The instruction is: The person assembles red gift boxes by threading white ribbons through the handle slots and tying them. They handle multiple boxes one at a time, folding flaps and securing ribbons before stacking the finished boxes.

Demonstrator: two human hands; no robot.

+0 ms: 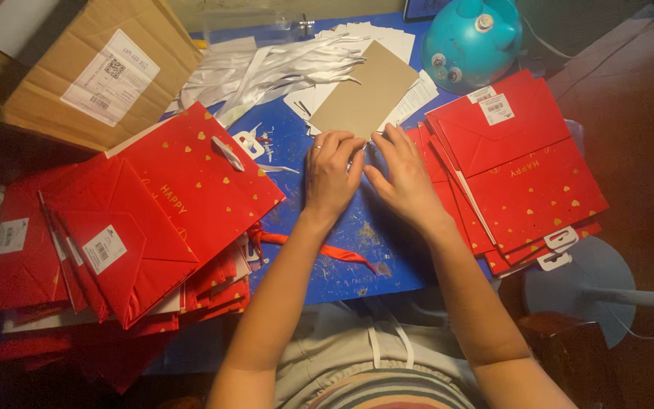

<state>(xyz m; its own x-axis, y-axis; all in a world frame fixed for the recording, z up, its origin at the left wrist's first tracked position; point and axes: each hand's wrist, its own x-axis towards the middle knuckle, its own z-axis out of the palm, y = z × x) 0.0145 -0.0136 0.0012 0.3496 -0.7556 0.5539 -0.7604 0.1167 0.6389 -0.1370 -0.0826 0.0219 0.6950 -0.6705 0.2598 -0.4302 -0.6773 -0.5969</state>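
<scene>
Head view: looking down on blue table (387,265), both hands working at the middle of it, side by side, fingertips nearly meeting
Left hand (332,176) lying palm down, fingers curled loosely, tips pressing at something small on the tabletop; not possible to tell what, too small and hidden under the fingers
Right hand (404,182) also palm down, fingers spread and flat, not gripping anything visible; index and thumb pointing toward the left hand
Brown card sheet (363,89) lying just beyond both sets of fingertips, tilted, long axis running from near-left to far-right; near corner almost touching the fingertips, so roughly equal reach for either hand, left a shade nearer to the lower edge
White ribbon bundle (266,72) lying further out and to the left, strands running left to right, closer to the left hand
Red ribbon (327,250) trailing across the table under the left forearm
Left stack of red bags (145,227) sitting well to the left, right stack of red bags (516,167) just beside the right wrist
Cardboard box (77,68) far left, teal lamp (471,38) far right, both out of immediate reach
</scene>
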